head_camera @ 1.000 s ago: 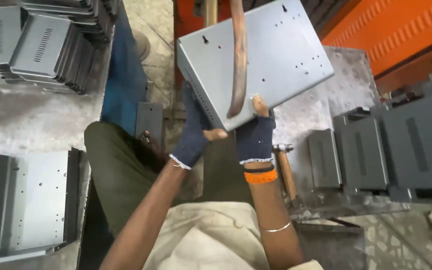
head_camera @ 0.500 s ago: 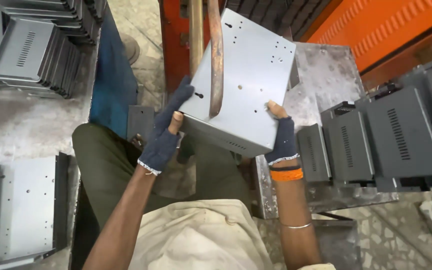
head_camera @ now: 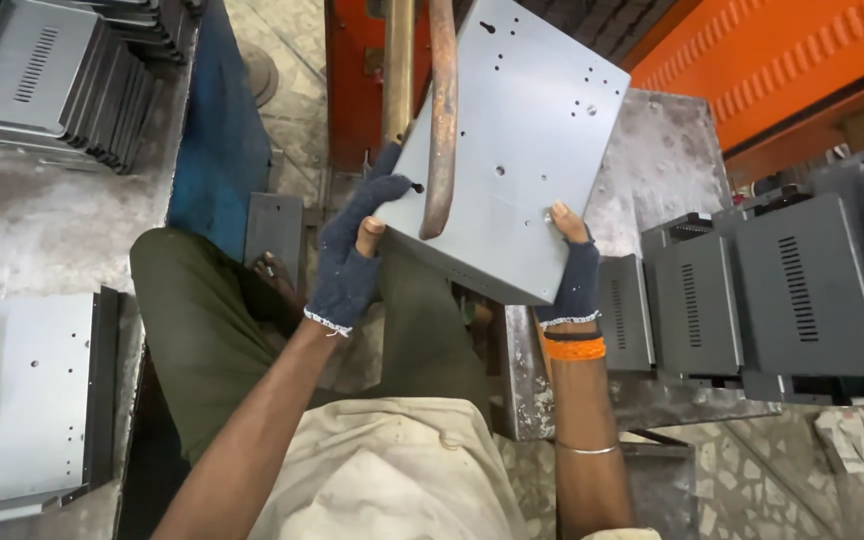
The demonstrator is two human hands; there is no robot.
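One grey punched sheet-metal panel (head_camera: pixel 517 150) held between two gloved hands, left hand (head_camera: pixel 352 255) gripping its near-left edge, right hand (head_camera: pixel 572 275) its near-right corner, one rusty rod (head_camera: pixel 440 120) across its face, panel now raised further and steeper than before.

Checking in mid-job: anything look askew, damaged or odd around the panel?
The grey metal panel is tilted, held by the left hand and right hand. Both gloves are worn through, fingertips bare. The curved rod before it looks rusty.
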